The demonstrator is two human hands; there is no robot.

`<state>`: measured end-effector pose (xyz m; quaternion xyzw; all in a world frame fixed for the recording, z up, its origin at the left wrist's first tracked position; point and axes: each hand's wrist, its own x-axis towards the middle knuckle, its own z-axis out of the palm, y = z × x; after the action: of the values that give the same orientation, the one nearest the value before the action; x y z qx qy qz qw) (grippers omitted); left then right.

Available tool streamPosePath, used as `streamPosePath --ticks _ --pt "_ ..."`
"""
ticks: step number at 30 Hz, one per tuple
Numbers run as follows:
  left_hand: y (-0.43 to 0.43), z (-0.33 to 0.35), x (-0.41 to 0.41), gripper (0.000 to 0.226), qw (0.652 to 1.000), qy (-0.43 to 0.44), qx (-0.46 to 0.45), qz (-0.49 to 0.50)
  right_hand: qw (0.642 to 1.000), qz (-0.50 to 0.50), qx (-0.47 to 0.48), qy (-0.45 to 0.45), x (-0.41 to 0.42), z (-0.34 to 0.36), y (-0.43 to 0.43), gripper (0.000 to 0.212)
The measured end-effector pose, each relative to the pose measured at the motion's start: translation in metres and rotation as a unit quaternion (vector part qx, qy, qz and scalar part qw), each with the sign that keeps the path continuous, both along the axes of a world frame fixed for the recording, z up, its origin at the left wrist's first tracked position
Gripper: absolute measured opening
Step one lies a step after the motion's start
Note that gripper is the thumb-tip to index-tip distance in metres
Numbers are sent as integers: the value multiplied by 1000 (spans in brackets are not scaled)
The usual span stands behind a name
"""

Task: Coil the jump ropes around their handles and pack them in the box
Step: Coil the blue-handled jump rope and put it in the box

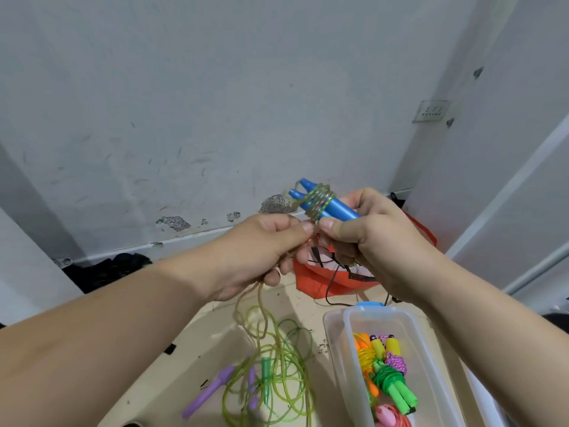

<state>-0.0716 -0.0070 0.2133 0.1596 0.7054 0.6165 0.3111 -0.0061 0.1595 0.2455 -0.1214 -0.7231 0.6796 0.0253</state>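
Observation:
My right hand (372,238) grips two blue handles (331,206) held side by side, tips pointing up and left. Several turns of clear yellow-green rope (320,200) circle them. My left hand (261,251) pinches the same rope just below the coils, and the loose rest (277,359) hangs down into a tangle on the floor. A clear plastic box (348,340) at the lower right holds several coiled ropes: orange, yellow with purple cord, green (397,386) and pink.
Purple handles (209,392) and a green handle (266,372) lie among the tangled rope on the beige floor. An orange bag (317,280) with black cords sits behind the box by the scuffed wall. Dark cloth (107,271) lies at the left.

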Motion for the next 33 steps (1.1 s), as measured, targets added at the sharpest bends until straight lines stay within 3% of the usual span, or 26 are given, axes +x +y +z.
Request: streamPosePath --ticks 3,7,10,14,17,21,23,25,28,33 --pt "3 5 5 23 996 58 -59 -26 997 -47 41 -34 -6 -11 15 29" --pt "-2 14 2 18 983 127 -126 -43 964 -63 258 -20 -7 -21 25 29" --pt "-9 19 -3 15 961 245 -122 -31 929 4 370 2 -9 -22 20 28" --pt "-16 21 -11 12 934 349 -79 -6 919 118 374 33 -6 -14 4 32" --pt "-21 23 -13 9 951 309 -23 14 943 156 289 45 0 -1 -4 26" --pt "-27 16 -21 22 990 127 9 54 967 167 191 19 9 8 -7 27" --pt "-26 12 -21 9 997 34 31 64 978 152 143 23 12 12 -8 23" --pt "-23 7 -21 22 998 -28 32 48 989 132 64 30 13 14 -11 18" --pt "-12 3 -13 18 999 -35 11 33 994 93 -40 32 9 7 -10 12" --pt "2 1 4 33 998 20 -55 -5 998 8 58 8 -6 -17 15 19"
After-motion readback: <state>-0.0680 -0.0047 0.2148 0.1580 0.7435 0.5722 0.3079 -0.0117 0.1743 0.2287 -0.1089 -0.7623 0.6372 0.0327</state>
